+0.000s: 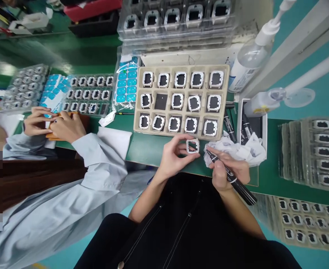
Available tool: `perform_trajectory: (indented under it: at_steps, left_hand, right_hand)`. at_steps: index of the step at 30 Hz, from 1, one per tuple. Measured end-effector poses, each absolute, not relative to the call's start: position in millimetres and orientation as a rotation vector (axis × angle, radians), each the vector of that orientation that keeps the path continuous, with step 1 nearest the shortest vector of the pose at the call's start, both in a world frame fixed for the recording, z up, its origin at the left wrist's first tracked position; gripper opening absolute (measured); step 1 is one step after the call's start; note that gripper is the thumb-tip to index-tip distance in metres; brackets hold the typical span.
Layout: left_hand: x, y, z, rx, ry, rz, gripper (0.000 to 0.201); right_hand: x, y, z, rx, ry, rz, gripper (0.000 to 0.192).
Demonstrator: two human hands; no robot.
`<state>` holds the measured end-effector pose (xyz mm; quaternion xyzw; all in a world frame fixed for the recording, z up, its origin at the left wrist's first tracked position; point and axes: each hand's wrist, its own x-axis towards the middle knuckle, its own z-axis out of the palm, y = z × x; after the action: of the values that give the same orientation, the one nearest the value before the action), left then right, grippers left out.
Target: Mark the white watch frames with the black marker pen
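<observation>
- Pinching a small white frame (193, 146) between thumb and fingers, your left hand (175, 155) holds it just above the table's near edge.
- Your right hand (228, 171) grips a black marker (231, 178), tip just beside the frame.
- A crumpled wipe (239, 148) lies behind that hand.
- The beige tray (181, 101) of frames sits beyond.
- To your left, a co-worker's hands (54, 123) rest on an orange block (69, 127).

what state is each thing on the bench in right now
left hand: pinching white square frame, held up
right hand: gripping black marker, tip toward frame
beige tray: one compartment without a frame
spray bottle: upright
</observation>
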<state>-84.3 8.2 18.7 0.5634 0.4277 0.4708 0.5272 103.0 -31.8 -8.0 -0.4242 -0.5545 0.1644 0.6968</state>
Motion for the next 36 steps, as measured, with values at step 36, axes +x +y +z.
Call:
perform_trajectory:
  at_steps: [36]
  left_hand:
    - [-78.3,-10.3,-13.2,1.600,1.156,1.057,0.034]
  right_hand:
    - [96.3,-24.8,13.6,-1.197,-1.498,0.303,0.017]
